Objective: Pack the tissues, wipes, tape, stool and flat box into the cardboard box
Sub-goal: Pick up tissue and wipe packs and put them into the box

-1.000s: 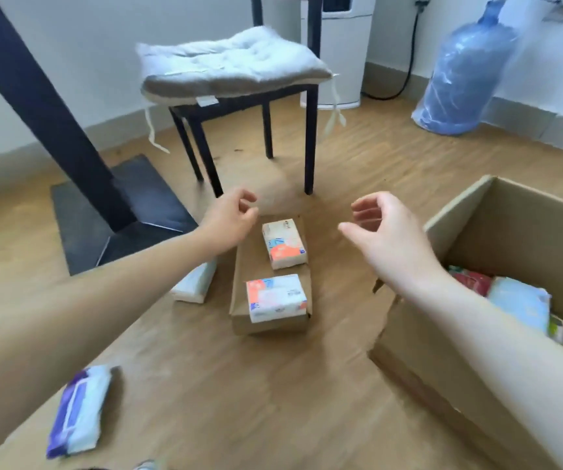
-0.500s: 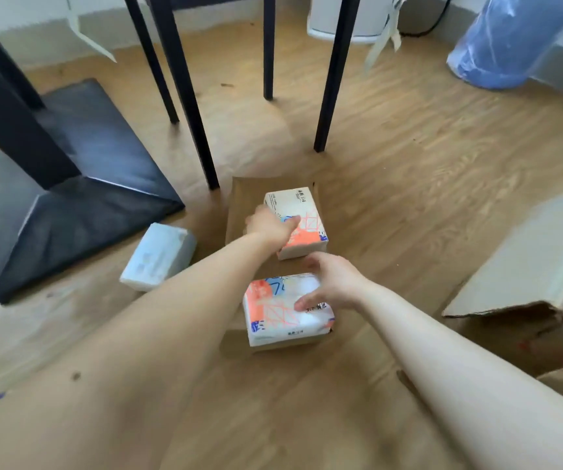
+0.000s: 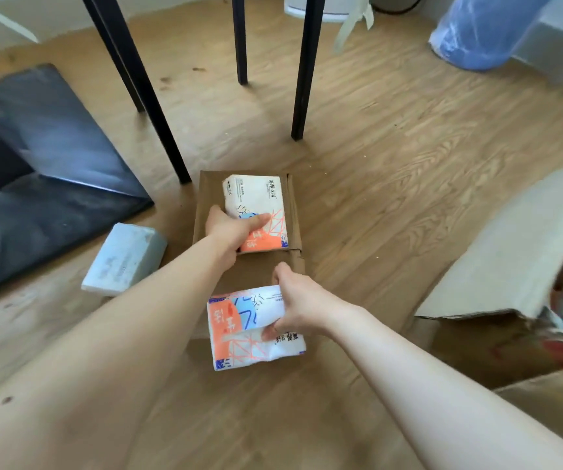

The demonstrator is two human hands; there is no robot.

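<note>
On flat box (image 3: 205, 198), hands (image 3: 229, 228) gripping (crinkly) tissue packs (image 3: 256, 205)

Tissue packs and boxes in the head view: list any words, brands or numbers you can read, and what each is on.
No text can be read for certain.
Far tissue pack, held by the left hand: dark printed characters, too small.
Near tissue pack, held by the right hand: orange and dark characters, blurred.
Pale blue pack, flat box, cardboard box: no text shows.
</note>
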